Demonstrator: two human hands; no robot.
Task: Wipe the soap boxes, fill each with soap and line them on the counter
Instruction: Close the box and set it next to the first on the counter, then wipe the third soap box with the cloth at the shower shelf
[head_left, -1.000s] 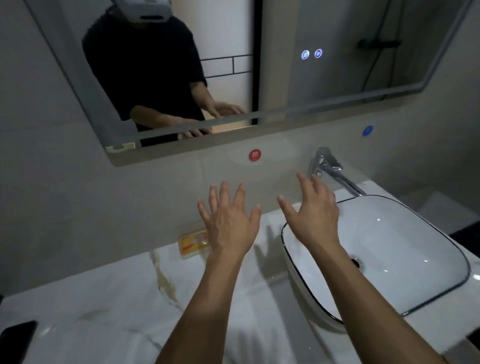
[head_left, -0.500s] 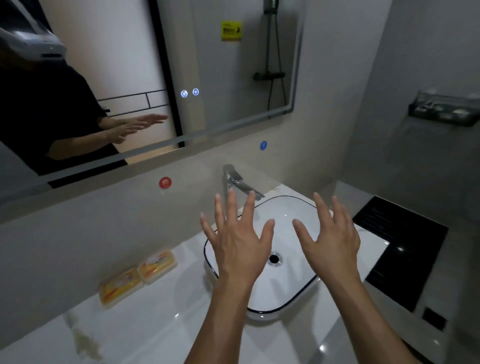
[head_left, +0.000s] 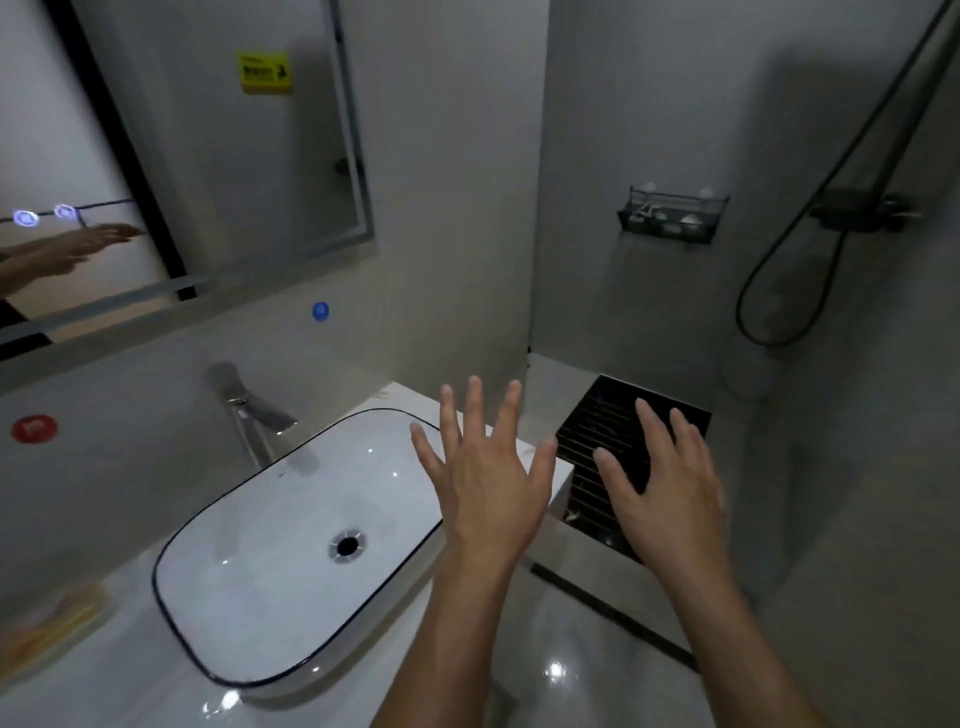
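Observation:
Two yellow-orange wrapped soaps (head_left: 49, 626) lie blurred on the white marble counter (head_left: 119, 691) at the far left, left of the basin. My left hand (head_left: 485, 480) hovers with fingers spread over the basin's right end, holding nothing. My right hand (head_left: 662, 488) hovers beside it, fingers straight and empty, above the shower floor. A dark wire wall basket (head_left: 670, 215) on the shower wall holds several small pale items, too small to identify.
A white basin (head_left: 249, 571) with a black rim sits on the counter, with a chrome tap (head_left: 247, 410) behind it. A mirror (head_left: 171, 156) hangs above. To the right are a black floor grate (head_left: 597, 431), a shower hose (head_left: 810, 249) and grey tiled walls.
The view has swung right, from the counter and mirror toward the shower corner. The soaps slid to the left edge. Both hands stay raised, spread and empty.

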